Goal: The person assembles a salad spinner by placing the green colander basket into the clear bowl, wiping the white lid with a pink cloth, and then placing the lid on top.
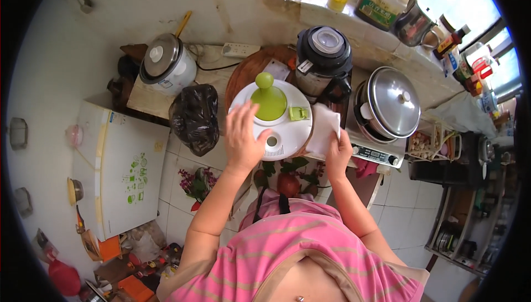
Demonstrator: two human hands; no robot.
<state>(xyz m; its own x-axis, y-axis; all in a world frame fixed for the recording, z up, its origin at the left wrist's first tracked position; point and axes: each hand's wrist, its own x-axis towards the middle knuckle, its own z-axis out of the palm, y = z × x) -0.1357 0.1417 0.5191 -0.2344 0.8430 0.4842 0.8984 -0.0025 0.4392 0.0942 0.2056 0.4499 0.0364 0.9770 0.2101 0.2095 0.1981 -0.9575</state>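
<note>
On a round wooden board [237,82] sits a white round lidded appliance [296,140], like a salad spinner, with a green domed knob [267,102] and a small green latch [299,114]. My left hand [241,136] is over the lid's left side, fingers stretched out and slightly apart; it seems to touch the rim. To the right of the lid, my right hand [338,150] pinches a folded white cloth or paper towel [324,130], which hangs close to the lid's edge. What lies inside the appliance is hidden.
A blender [323,61] stands behind the lid. A steel pot [394,103] sits on a cooker to the right. A black plastic bag [194,119] and a rice cooker [169,64] are on the left. Jars and bottles line the windowsill [354,17].
</note>
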